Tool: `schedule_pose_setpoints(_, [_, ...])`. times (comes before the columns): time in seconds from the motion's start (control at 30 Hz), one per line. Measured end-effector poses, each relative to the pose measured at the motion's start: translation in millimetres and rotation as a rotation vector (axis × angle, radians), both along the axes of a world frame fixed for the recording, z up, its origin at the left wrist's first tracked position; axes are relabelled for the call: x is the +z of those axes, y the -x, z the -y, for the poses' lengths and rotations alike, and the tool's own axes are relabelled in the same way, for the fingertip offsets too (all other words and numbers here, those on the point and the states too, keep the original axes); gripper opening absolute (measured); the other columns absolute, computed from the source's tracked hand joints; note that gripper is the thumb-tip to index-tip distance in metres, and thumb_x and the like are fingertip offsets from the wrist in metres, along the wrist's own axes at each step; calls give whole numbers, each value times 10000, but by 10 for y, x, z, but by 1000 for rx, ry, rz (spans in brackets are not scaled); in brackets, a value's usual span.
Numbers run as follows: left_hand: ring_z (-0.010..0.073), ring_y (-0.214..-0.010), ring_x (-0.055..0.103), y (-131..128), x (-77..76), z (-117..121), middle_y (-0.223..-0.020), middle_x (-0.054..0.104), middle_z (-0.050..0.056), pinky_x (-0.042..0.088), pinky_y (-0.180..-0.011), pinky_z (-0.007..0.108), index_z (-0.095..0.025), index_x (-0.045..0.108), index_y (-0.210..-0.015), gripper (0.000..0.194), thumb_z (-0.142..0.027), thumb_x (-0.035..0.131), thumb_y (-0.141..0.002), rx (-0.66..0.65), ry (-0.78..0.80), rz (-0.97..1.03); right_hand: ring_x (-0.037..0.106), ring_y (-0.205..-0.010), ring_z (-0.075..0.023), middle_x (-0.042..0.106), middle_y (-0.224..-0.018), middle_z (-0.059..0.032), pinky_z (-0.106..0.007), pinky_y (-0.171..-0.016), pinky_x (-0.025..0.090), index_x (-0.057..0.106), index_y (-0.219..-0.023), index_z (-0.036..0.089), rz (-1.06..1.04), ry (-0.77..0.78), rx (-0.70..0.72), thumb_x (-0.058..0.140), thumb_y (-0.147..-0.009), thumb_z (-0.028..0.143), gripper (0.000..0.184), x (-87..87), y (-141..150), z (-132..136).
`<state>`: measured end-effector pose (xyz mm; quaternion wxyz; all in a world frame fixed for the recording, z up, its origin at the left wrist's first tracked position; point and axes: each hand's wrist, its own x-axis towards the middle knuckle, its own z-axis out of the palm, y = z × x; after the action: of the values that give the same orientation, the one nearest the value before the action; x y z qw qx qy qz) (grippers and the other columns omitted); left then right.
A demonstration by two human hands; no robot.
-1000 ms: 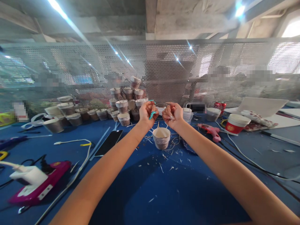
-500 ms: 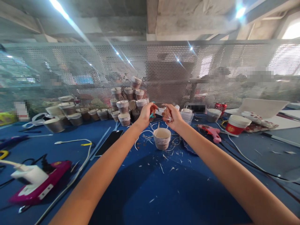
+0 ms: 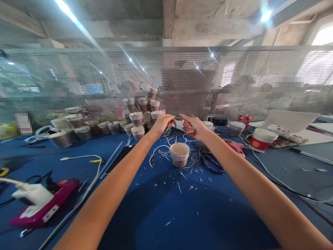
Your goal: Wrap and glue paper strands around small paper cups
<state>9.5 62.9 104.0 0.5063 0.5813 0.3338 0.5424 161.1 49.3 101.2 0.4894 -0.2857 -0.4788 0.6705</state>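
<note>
My left hand (image 3: 165, 125) and my right hand (image 3: 193, 127) are raised above the blue table, fingertips facing each other across a small gap. Both hands have curled fingers, and the right index finger points toward the left hand. Anything pinched in them is too small to make out. A pale translucent thing (image 3: 179, 125) shows between the hands; whether they touch it I cannot tell. Below them a small whitish pot (image 3: 179, 155) with a thin stick stands upright. White cord pieces (image 3: 155, 152) and scraps lie around it. Dark-blue-handled scissors (image 3: 212, 164) lie beside my right forearm.
Several similar pots (image 3: 137, 119) are stacked at the back, with more pots (image 3: 75, 120) at left. A pink glue gun (image 3: 237, 148) and red-and-white paper cups (image 3: 262, 140) stand right. A magenta power strip (image 3: 44, 205) and cables lie left. A black phone (image 3: 121, 158) is partly behind my left forearm.
My right hand has shifted slightly right, its index finger straighter, and the gap between the hands is wider. My right forearm now uncovers more of the scissors and covers part of the glue gun.
</note>
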Motion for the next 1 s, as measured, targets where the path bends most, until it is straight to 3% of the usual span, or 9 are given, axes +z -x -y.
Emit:
schedule_pose_setpoints(0.17, [57,-188,302,-34,4,47,-240,345,-45,204,-279,159,-140,529,-432,376,-195,482,-800,10,10,39,236,-292,-22,271,-305,82,-139,-307,240,318,-404,175,21,-102,50,545,-789,454,527,-23,20,-26])
schedule_pose_setpoints(0.33, [40,-189,268,-42,46,104,-252,319,-55,166,-259,142,-143,476,-411,381,-203,484,-787,8,38,91,397,-310,-62,469,-361,23,-185,-345,349,467,-471,165,232,-267,63,552,-769,479,441,6,-24,-20])
schedule_pose_setpoints(0.4, [38,-194,266,-46,51,115,-261,312,-57,160,-256,141,-145,456,-407,370,-192,487,-772,-9,52,105,375,-288,-55,466,-353,29,-184,-329,338,475,-477,164,220,-299,40,583,-750,464,420,35,-42,6])
schedule_pose_setpoints(0.5, [35,-204,262,-64,40,122,-279,293,-64,151,-255,140,-151,436,-409,368,-204,472,-771,-31,65,133,247,-238,-27,358,-288,67,-169,-275,253,423,-439,176,103,-290,-35,579,-765,427,440,57,-35,38])
schedule_pose_setpoints(0.6, [33,-210,262,-82,21,123,-298,303,-64,148,-255,141,-155,446,-433,377,-269,451,-793,-38,75,170,224,-219,-28,308,-263,74,-167,-240,177,354,-410,196,18,-265,-122,571,-765,437,481,34,0,37])
schedule_pose_setpoints(0.77, [40,-202,243,-102,9,126,-279,289,-63,158,-255,151,-158,465,-456,408,-321,419,-827,-31,91,225,244,-192,-38,306,-254,64,-185,-216,149,297,-396,217,104,-262,-212,535,-754,540,538,-22,60,4])
schedule_pose_setpoints(1.0, [45,-225,280,-198,-2,202,-313,312,-48,172,-255,155,-153,442,-437,463,-313,317,-853,28,130,378,183,-214,-40,241,-261,84,-184,-231,126,258,-429,218,-190,-122,-240,419,-842,470,510,-50,183,72])
